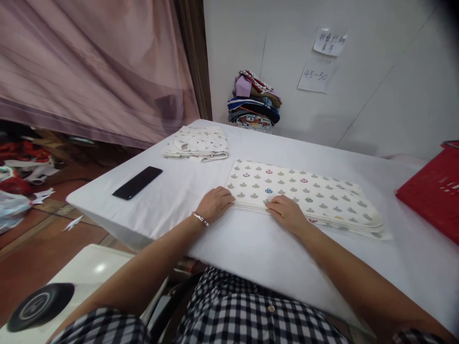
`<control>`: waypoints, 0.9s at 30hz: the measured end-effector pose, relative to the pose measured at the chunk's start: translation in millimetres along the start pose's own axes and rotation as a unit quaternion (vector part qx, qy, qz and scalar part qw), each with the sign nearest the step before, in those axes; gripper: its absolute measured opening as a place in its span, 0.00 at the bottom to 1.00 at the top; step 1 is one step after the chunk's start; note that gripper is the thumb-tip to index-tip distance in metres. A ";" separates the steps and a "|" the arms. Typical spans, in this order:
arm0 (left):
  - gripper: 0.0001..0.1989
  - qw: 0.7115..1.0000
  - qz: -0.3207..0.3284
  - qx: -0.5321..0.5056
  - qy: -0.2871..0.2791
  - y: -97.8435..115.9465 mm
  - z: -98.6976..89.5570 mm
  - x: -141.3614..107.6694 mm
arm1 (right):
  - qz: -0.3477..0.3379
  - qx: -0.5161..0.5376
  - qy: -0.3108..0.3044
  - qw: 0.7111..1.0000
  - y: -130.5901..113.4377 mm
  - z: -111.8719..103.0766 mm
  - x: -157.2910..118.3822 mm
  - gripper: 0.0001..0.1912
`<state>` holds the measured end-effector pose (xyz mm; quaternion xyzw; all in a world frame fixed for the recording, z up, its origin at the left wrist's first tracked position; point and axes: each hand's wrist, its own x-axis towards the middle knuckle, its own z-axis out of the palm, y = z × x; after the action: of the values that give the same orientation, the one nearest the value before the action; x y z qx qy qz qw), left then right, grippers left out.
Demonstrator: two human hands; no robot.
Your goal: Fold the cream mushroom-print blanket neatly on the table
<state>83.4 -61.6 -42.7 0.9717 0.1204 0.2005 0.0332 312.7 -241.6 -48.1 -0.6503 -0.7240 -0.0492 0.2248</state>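
Note:
A folded white cloth (287,186) with grey, red, blue and green printed shapes lies in a long, layered strip on the table. At its front left corner is my left hand (215,203), a bracelet on the wrist, with its fingers curled together on the cloth's edge. My right hand (288,213) grips the front edge a little further right, thumb and fingers closed on the fabric. The undersides of my fingers are hidden. Behind and left of my left hand sits a second folded white cloth (201,142) with small dark prints.
A black phone (137,182) lies on the left of the white-covered table (168,205). Against the wall rises a stack of folded clothes (254,102). A red bag (433,191) stands at the right edge. A pink curtain (107,67) hangs at the left.

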 end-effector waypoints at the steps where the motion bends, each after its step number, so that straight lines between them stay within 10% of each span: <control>1: 0.09 1.000 -0.002 -0.007 0.001 -1.1 0.2 -1.2 | -0.003 -0.002 -0.007 1.000 0.3 -0.6 -0.2 0.14; 18: 0.14 0.999 0.014 0.032 -0.034 -1.2 -12.5 -4.9 | 0.005 -0.056 -0.048 0.997 -9.4 -4.3 -0.4 0.14; 27: 0.22 0.996 0.082 0.016 0.021 32.1 5.0 58.7 | 0.011 -0.123 -0.050 0.991 -5.8 6.7 6.5 0.15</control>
<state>144.8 -78.2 -21.3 0.9742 0.0439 0.2212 -0.0017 305.1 -234.1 -50.3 -0.6824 -0.7157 -0.1032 0.1071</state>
